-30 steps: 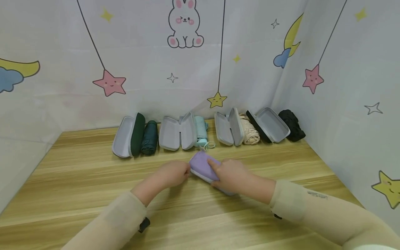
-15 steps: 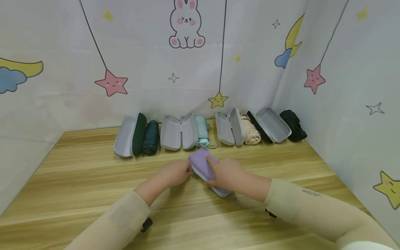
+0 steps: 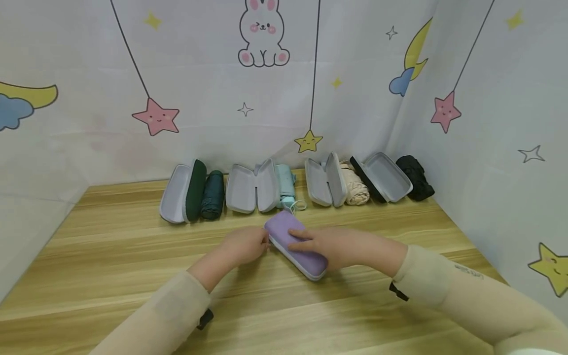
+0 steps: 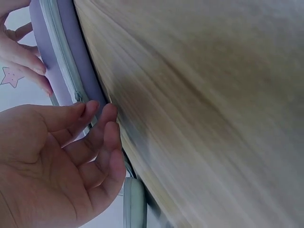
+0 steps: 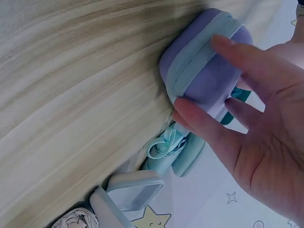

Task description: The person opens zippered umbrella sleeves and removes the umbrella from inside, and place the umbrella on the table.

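Note:
A purple zip case [image 3: 288, 229] with a pale zip band lies slantwise on the wooden table in front of me. At its left far corner my left hand [image 3: 246, 245] pinches the zipper pull [image 4: 78, 97] between thumb and index finger; the other fingers are loosely bent. My right hand [image 3: 335, 246] rests on the case from the right, its fingers fairly straight and spread over the top. In the right wrist view its fingertips touch the zip band [image 5: 190, 61] and a corner. The band appears closed along the part that shows.
Along the back stand open grey-lined cases: dark green [image 3: 195, 192], two-sided grey [image 3: 253, 190], another grey [image 3: 326, 182] and black [image 3: 381, 177]. Beside them lie rolled dark green [image 3: 213, 195], light blue [image 3: 286, 185], cream [image 3: 355, 186] and black [image 3: 414, 177] bundles resembling folded umbrellas.
The right hand has loosened and shifted its hold, its fingers now spread across the top of the case. The case has turned slightly. The left hand stays at the zipper.

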A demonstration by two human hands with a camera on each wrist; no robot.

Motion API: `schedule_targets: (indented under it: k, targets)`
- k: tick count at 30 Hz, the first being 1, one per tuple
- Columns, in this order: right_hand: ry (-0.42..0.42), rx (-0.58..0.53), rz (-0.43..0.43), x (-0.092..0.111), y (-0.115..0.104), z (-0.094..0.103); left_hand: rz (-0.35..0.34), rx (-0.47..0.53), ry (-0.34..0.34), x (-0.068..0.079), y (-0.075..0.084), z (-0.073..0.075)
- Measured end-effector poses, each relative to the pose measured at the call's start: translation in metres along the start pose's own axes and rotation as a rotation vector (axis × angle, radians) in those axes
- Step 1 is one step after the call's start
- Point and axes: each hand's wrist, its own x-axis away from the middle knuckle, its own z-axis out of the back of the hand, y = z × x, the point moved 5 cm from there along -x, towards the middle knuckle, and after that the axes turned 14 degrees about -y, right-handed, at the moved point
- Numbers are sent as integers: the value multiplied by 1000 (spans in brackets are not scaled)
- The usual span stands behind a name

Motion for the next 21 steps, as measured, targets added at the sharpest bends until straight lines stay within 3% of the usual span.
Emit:
schedule_targets:
  k: [4, 10, 21]
  targets:
    - [5, 74, 21, 1, -3, 0, -6, -1, -2, 0, -1, -3]
    - [34, 168, -17, -4, -5, 2, -49, -28, 23, 3, 1, -7]
    - [26, 179, -74, -10, -7, 4, -66, -51, 57, 7, 6, -9]
